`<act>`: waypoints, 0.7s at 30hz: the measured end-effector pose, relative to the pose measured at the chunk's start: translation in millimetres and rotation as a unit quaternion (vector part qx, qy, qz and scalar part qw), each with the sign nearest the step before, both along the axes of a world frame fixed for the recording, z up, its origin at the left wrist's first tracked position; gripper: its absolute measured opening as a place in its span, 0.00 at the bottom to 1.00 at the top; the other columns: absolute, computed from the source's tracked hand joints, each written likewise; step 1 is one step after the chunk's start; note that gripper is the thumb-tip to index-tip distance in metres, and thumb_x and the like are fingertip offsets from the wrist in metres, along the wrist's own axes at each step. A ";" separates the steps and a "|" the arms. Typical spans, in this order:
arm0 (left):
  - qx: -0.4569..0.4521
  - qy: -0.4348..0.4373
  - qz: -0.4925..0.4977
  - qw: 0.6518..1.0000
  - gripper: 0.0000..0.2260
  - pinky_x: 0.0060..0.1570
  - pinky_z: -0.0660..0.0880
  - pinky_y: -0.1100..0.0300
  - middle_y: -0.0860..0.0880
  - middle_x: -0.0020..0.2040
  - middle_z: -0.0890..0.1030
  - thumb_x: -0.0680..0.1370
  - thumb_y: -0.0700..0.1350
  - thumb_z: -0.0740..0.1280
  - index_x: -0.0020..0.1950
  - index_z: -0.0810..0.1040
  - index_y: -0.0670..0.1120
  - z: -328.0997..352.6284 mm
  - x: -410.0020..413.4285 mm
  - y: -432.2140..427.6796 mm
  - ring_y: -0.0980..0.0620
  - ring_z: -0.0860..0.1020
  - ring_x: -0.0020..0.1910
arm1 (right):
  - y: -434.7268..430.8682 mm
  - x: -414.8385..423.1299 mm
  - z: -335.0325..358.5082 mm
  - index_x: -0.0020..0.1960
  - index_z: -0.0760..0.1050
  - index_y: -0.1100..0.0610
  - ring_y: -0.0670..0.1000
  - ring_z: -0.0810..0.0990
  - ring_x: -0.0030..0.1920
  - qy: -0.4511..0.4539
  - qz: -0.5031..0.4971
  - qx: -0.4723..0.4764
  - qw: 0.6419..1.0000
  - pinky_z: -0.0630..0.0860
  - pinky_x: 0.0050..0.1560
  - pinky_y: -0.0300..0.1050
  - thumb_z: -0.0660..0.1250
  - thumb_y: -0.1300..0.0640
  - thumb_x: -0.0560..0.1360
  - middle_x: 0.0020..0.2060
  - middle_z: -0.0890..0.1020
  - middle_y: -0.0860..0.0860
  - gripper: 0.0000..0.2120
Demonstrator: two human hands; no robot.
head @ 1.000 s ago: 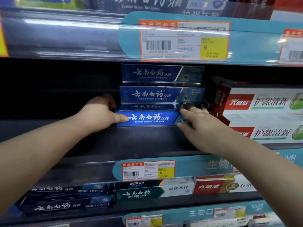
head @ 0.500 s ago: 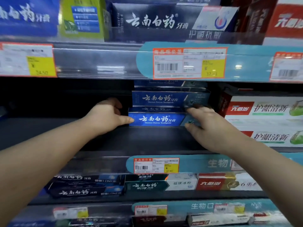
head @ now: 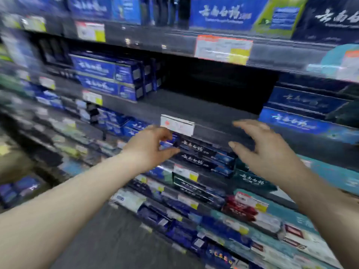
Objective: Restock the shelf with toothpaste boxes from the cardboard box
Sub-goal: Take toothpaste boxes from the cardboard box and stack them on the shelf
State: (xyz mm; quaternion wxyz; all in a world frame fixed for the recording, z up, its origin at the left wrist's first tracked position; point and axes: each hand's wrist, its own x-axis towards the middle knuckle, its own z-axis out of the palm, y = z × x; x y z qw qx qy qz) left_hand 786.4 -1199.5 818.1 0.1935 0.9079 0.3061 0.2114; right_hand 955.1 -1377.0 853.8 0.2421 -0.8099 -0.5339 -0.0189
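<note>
Pulling both hands back off the stacked toothpaste boxes (head: 303, 117) | left hand (head: 149, 146) and right hand (head: 268, 150) now empty, fingers spread | view swung left, blurred | shelf (head: 194, 107) gap beside stack unfilled | cardboard box not visible; I judge another fetch due.

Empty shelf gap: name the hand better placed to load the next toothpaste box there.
Right, tentatively. The right hand is open and empty just below the gap; the left hand sits lower, farther left.
</note>
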 end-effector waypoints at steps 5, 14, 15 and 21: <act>-0.048 0.127 0.098 0.986 0.19 0.54 0.74 0.51 0.45 0.52 0.75 0.68 0.61 0.67 0.51 0.76 0.49 -35.6 -130.9 45.8 0.44 0.76 0.54 | 64.1 -93.9 -26.4 0.70 0.62 0.52 0.51 0.62 0.71 0.040 0.064 -0.064 0.995 0.58 0.68 0.41 0.63 0.50 0.75 0.71 0.65 0.50 0.26; -0.091 0.192 0.270 0.939 0.24 0.58 0.72 0.51 0.46 0.62 0.73 0.72 0.60 0.64 0.62 0.71 0.49 -85.0 -428.8 119.3 0.46 0.73 0.61 | 202.2 -322.1 -76.1 0.71 0.59 0.49 0.50 0.67 0.68 0.084 0.160 -0.151 0.972 0.64 0.66 0.46 0.61 0.47 0.75 0.71 0.64 0.48 0.26; -0.097 0.199 0.286 0.932 0.24 0.58 0.72 0.51 0.46 0.63 0.73 0.72 0.61 0.64 0.63 0.71 0.49 -87.7 -455.6 125.7 0.45 0.73 0.61 | 215.9 -344.6 -81.7 0.72 0.59 0.49 0.50 0.67 0.68 0.091 0.168 -0.161 0.968 0.64 0.66 0.47 0.61 0.47 0.75 0.71 0.64 0.48 0.27; -0.151 0.190 0.354 0.903 0.25 0.58 0.73 0.50 0.45 0.62 0.73 0.72 0.60 0.65 0.63 0.71 0.48 -113.7 -569.5 160.3 0.44 0.73 0.60 | 292.0 -441.7 -110.5 0.72 0.59 0.50 0.49 0.63 0.70 0.120 0.210 -0.206 0.948 0.63 0.67 0.45 0.62 0.48 0.75 0.71 0.64 0.48 0.27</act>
